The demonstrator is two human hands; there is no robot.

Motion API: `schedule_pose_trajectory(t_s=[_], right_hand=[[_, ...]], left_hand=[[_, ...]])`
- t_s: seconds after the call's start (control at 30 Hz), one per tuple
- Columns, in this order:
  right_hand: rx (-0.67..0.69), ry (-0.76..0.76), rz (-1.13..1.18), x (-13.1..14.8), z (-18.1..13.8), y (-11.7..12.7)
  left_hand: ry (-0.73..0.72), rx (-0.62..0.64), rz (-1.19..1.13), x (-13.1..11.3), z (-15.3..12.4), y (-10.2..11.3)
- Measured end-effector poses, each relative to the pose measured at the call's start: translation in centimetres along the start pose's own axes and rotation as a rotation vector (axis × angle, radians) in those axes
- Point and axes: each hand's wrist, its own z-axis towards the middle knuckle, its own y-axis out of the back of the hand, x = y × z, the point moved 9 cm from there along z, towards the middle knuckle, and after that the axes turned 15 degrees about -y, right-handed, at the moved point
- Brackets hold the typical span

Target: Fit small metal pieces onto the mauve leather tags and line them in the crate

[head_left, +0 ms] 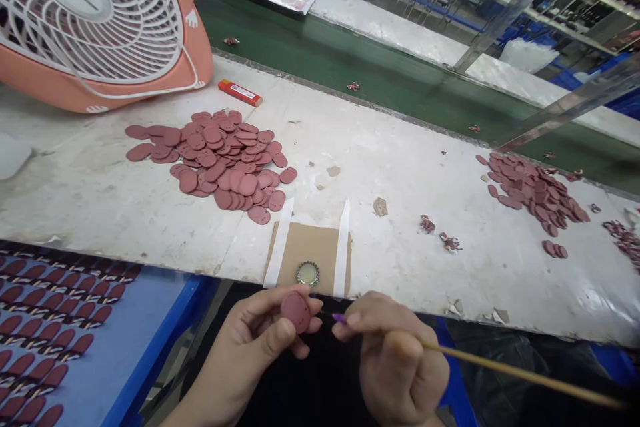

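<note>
Two hands: left (260, 340) pinches one oval piece (296, 311), right (400, 360) one brush (500, 367).

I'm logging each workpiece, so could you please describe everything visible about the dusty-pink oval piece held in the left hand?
The dusty-pink oval piece is a small, flat, matte disc, apparently leather or rubber, with tiny holes near one end. It is pinched between the left hand's thumb and fingertips, face tilted toward the camera, just below the white table edge. The thin wooden brush's purple tip, held by the right hand, points at its edge.
</note>
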Motion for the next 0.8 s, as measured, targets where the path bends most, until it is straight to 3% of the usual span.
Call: schedule_pose_trajectory(t_s=[0.13, 0.3, 0.57, 0.8], right_hand=[[0.034, -0.064, -0.162, -2.3, 0.9, -0.9], [0.084, -0.046, -0.251, -3.2, 1.3, -2.0], [0.095, -0.051, -0.274, -3.5, 1.3, -2.3], [0.027, -0.077, -0.052, -1.4, 0.4, -0.8]], left_hand=[[-0.019, -0.084, 0.027, -0.2, 0.0, 1.9], [-0.042, -0.141, 0.027, -0.7, 0.1, 3.2], [-0.052, -0.138, 0.012, -0.6, 0.2, 2.8], [-0.044, -0.045, 0.004, -0.7, 0.1, 1.6]])
